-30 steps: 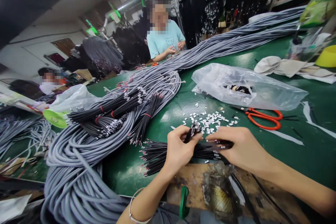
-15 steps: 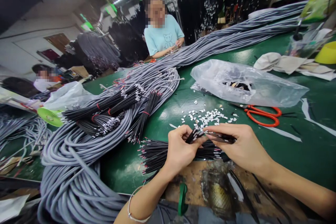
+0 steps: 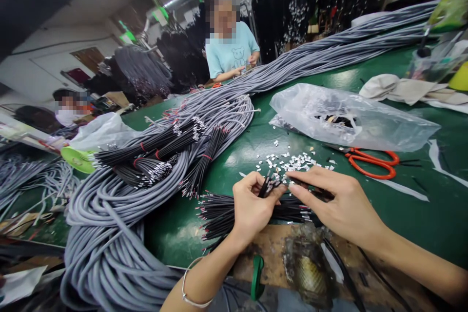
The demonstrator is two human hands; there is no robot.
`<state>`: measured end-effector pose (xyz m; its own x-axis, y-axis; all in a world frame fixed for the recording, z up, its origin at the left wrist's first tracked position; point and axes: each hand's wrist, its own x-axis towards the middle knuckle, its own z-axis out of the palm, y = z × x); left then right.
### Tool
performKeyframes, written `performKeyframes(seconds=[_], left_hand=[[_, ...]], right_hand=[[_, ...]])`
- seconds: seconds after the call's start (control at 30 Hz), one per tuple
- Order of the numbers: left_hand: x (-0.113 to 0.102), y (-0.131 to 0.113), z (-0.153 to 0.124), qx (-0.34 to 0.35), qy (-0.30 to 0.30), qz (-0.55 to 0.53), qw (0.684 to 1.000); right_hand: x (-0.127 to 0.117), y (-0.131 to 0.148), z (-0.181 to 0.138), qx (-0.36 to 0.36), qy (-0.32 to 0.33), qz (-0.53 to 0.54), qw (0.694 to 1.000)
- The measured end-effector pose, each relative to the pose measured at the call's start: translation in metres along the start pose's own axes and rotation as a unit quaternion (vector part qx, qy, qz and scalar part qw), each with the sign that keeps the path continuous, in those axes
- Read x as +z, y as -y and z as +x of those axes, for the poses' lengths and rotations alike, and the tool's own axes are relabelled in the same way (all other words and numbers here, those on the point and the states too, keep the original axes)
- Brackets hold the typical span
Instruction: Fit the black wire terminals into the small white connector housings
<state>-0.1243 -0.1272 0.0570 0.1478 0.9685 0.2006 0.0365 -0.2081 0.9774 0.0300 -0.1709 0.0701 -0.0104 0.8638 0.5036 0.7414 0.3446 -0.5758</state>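
Note:
My left hand [image 3: 252, 207] is closed around a small bunch of black wires [image 3: 264, 187], whose stripped or silver-tipped ends stick up between thumb and fingers. Close beside it, my right hand [image 3: 341, 200] pinches a slim dark object [image 3: 317, 190]; its kind cannot be made out. The right fingertips are near the wire ends. Just beyond both hands lie many small silver metal clips [image 3: 298, 162], scattered on the green table [image 3: 234, 153]. Beneath the hands rests a larger pile of black wires [image 3: 219, 214] with reddish ends, partly hidden by my left hand.
Orange-handled scissors [image 3: 373, 162] and a clear plastic bag [image 3: 395, 124] lie at the right. Thick grey cables [image 3: 113, 204] coil at the left, with tied black wire bundles [image 3: 137, 153] on top. A wooden board [image 3: 270, 243] is at the front edge. A co-worker [image 3: 232, 51] sits opposite.
The view has shifted slightly, so the scene sits a little further right. My right thumb and fingers have parted a little near the wire ends; the left hand keeps its bunch.

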Motion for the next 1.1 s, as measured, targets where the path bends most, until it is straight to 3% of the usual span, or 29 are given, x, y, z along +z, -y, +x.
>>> performKeyframes(seconds=[0.37,0.53,0.7,0.87,1.0,1.1], left_hand=[[0.0,0.004,-0.001,0.016,-0.014,0.021,1.0],[-0.007,0.004,0.003,0.005,0.055,0.043,0.998],[-0.012,0.0,0.006,0.026,0.142,0.059,0.988],[-0.012,0.0,0.005,0.016,0.201,0.029,0.979],[-0.013,0.001,0.005,0.02,0.217,0.041,0.975],[-0.013,0.002,0.005,0.017,0.23,0.038,0.972]], right_hand=[[0.0,0.0,-0.002,-0.008,0.001,-0.006,1.0],[-0.003,0.0,-0.002,-0.005,-0.002,-0.018,1.0],[-0.008,-0.001,0.004,-0.006,-0.032,0.035,0.999],[-0.009,-0.002,0.006,-0.048,0.006,0.091,0.995],[-0.005,-0.004,0.002,-0.118,0.014,0.033,0.992],[-0.002,-0.007,-0.001,-0.117,0.034,-0.04,0.992]])
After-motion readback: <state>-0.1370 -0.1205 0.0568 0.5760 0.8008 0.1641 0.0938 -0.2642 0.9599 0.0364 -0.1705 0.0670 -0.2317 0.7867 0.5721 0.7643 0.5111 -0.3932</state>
